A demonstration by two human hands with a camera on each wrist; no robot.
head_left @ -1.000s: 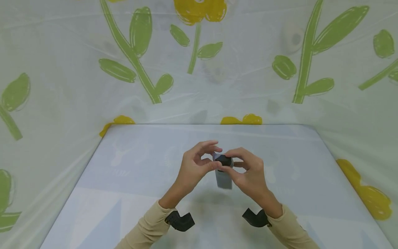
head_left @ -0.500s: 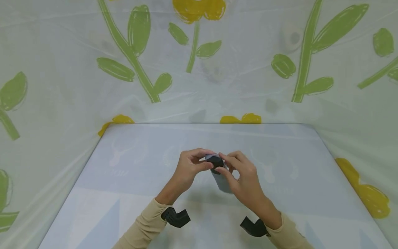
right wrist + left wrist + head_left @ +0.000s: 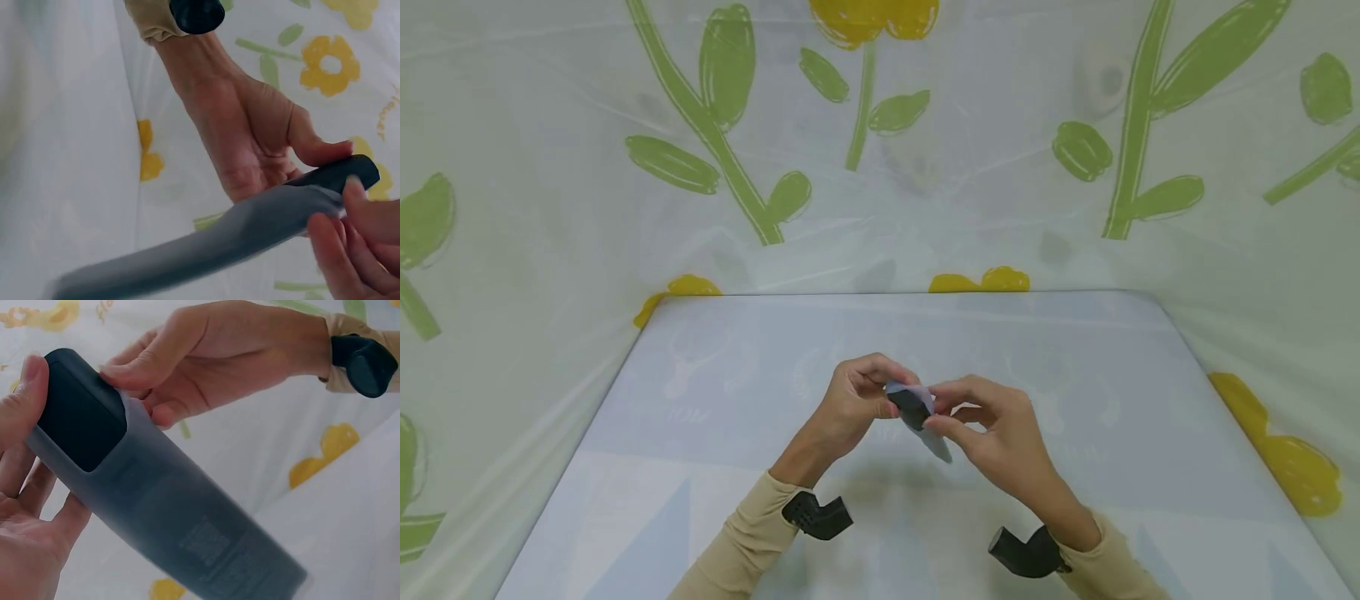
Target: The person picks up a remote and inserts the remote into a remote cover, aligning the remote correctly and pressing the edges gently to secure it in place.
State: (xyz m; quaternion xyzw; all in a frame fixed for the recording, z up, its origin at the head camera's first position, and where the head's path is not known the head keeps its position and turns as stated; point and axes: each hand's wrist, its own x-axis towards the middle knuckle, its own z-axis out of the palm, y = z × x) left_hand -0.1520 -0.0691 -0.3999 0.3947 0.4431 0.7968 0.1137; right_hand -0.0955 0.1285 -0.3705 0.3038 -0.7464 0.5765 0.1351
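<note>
A dark, flat, rounded block [image 3: 81, 406] sticks part way out of a translucent frosted plastic sleeve [image 3: 187, 506], which has a small square code printed low on it. My left hand [image 3: 846, 402] pinches the dark block's exposed end between thumb and fingers. From the other side, my right hand [image 3: 996, 425] pinches the sleeve's mouth, its thumb right at the block's edge. In the head view the sleeve [image 3: 936, 444] hangs down to the right, tilted, above the table. The right wrist view shows the block [image 3: 356, 172] protruding past the sleeve's opening; its lower part is hidden inside.
Below the hands lies a white and pale blue tabletop [image 3: 737, 517]. A flower-printed curtain [image 3: 970, 200] rises behind the table's far edge and along both sides. Black camera mounts, left [image 3: 818, 517] and right [image 3: 1028, 552], jut from the wrists over beige sleeves.
The sleeved block has shifted left and tilted, turning more edge-on to the head view. My left fingers have closed onto the block's end, and the right hand's grasp has moved along the sleeve's mouth.
</note>
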